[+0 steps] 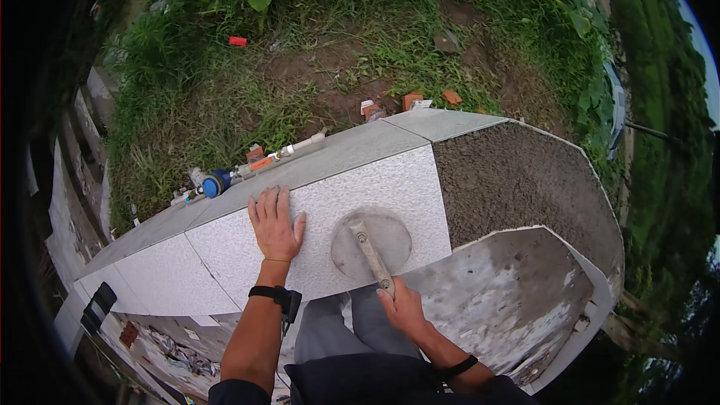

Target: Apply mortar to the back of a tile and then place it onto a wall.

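A white, rough-textured tile (322,210) lies on top of a low wall in front of me. My left hand (276,229) rests flat on its left part, fingers spread and pointing away from me. On the tile's right part sits a tool with a round grey disc (397,236) and a worn, pale handle. The fingers of my right hand (403,306) are wrapped round the near end of that handle, at the tile's front edge. To the right, the tile meets a bed of wet grey mortar (510,176).
More white tiles (154,277) continue left. Grey slabs (330,156) line the far edge. Behind them, a pipe with a blue water meter (217,183) and orange-handled valve (260,163) runs alongside. Brick pieces (412,100) lie beyond. A curved rim (577,255) bounds the mortar's near side.
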The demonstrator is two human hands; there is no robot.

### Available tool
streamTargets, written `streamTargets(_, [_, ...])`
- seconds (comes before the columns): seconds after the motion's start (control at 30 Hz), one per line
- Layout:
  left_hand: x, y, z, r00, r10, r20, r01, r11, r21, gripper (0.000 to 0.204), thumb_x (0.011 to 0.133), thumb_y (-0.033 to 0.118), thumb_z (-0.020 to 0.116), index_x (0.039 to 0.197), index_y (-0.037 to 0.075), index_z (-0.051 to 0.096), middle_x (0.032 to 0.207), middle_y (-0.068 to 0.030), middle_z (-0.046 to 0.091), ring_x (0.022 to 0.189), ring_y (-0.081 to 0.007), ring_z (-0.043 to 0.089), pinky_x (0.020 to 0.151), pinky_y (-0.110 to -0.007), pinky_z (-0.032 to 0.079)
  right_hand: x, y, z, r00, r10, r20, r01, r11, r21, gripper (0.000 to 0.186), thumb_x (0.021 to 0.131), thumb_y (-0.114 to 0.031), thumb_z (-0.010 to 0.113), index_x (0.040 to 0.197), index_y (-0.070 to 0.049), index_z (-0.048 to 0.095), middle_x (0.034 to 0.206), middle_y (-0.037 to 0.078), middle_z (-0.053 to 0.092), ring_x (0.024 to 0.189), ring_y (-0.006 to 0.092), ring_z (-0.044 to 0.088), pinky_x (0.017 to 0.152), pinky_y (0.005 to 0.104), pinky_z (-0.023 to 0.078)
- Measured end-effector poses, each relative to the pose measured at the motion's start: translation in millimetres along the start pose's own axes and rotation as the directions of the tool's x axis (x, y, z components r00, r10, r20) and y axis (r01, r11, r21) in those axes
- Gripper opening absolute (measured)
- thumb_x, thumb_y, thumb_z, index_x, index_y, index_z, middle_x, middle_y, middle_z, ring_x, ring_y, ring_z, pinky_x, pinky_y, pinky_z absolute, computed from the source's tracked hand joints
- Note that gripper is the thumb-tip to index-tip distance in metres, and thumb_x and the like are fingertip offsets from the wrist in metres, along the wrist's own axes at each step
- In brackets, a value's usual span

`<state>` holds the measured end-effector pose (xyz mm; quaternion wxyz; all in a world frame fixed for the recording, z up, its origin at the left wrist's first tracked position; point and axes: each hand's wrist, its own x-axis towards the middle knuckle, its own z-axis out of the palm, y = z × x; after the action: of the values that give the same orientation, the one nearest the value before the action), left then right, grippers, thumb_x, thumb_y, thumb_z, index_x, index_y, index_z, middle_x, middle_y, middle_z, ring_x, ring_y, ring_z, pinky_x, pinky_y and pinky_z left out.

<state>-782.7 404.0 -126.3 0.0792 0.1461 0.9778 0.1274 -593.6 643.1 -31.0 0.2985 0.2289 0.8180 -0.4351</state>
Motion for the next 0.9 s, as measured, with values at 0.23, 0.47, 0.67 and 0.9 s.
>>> streamTargets(0.23, [-0.1, -2.4, 0.2, 1.0, -0.014, 0.0, 0.014, 1.0, 0.005, 0.062, 0.088, 0.04, 0.062, 0.138, 0.006, 0.05, 0.136, -0.0148, 0.048, 0.132, -0.0344, 0.04, 0.117, -0.057, 0.02, -3.2, -13.2, -19.5, 0.998, -0.06, 0.014, 0.06, 0.998, 0.02, 0.034, 0.095, -0.031, 0.063, 0.108, -0.001, 0.053, 0.074, 0.022, 0.065, 0.07, 0.0467, 0.065, 0.062, 0.0532, 0.05])
streamTargets(0.47, [-4.0, -6.8, -0.4, 1.0, -0.015, 0.012, 0.015, 0.999, -0.029, 0.063, 0.088, 0.04, 0.062, 0.139, 0.005, 0.049, 0.136, -0.0155, 0.048, 0.132, -0.0358, 0.04, 0.117, -0.057, 0.02, 12.0, -32.7, -22.2, 0.998, -0.053, 0.043, 0.053, 0.999, -0.001, 0.032, 0.095, -0.028, 0.063, 0.109, -0.001, 0.053, 0.073, 0.022, 0.064, 0.069, 0.0452, 0.065, 0.06, 0.0513, 0.049])
streamTargets(0.67, [-1.9, -4.6, -1.5, 1.0, -0.022, -0.001, 0.022, 1.0, -0.018, 0.064, 0.086, 0.041, 0.066, 0.139, 0.009, 0.051, 0.136, -0.0128, 0.048, 0.132, -0.0329, 0.041, 0.117, -0.057, 0.022, 32.4, -23.4, -7.3, 0.996, -0.053, 0.073, 0.058, 0.996, -0.067, 0.031, 0.096, -0.028, 0.063, 0.108, -0.001, 0.053, 0.071, 0.022, 0.064, 0.067, 0.0456, 0.065, 0.059, 0.0504, 0.05])
streamTargets(0.9, [-1.1, -2.5, -0.1, 1.0, -0.01, 0.008, 0.01, 1.0, -0.026, 0.064, 0.086, 0.04, 0.065, 0.14, 0.007, 0.05, 0.136, -0.0139, 0.048, 0.132, -0.0339, 0.04, 0.117, -0.056, 0.02, 22.8, -36.4, -23.8, 0.987, -0.156, 0.043, 0.157, 0.987, -0.026, 0.032, 0.096, -0.028, 0.063, 0.109, -0.001, 0.052, 0.071, 0.023, 0.064, 0.069, 0.0465, 0.065, 0.06, 0.0523, 0.049])
